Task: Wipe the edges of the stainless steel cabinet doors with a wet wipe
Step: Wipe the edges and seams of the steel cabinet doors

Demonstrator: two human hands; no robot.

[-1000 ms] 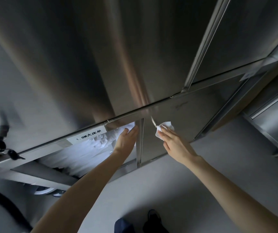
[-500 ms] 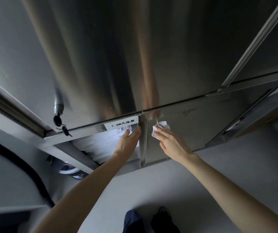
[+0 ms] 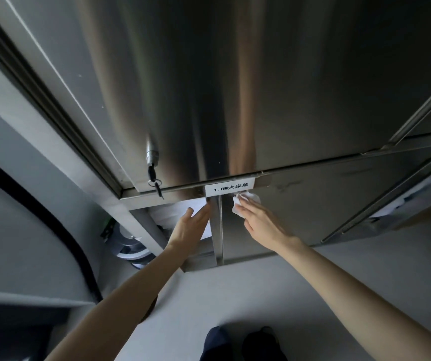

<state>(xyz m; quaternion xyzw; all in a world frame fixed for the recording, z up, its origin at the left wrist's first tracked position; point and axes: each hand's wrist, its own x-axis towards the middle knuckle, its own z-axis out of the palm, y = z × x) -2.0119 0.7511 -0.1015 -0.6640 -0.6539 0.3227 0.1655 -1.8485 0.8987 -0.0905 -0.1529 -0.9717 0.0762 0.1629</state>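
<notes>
right hand, fingers straight, presses a white wet wipe flat against the top corner of a lower steel cabinet door, just below a paper label. left hand, fingers extended and holding nothing, lies against the door's vertical edge, in front of white linen.

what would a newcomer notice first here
The right hand presses a white wipe flat on the steel door, centre, just under a white label. The left hand lies open beside that door's edge, and keys hang from a lock up left.
</notes>
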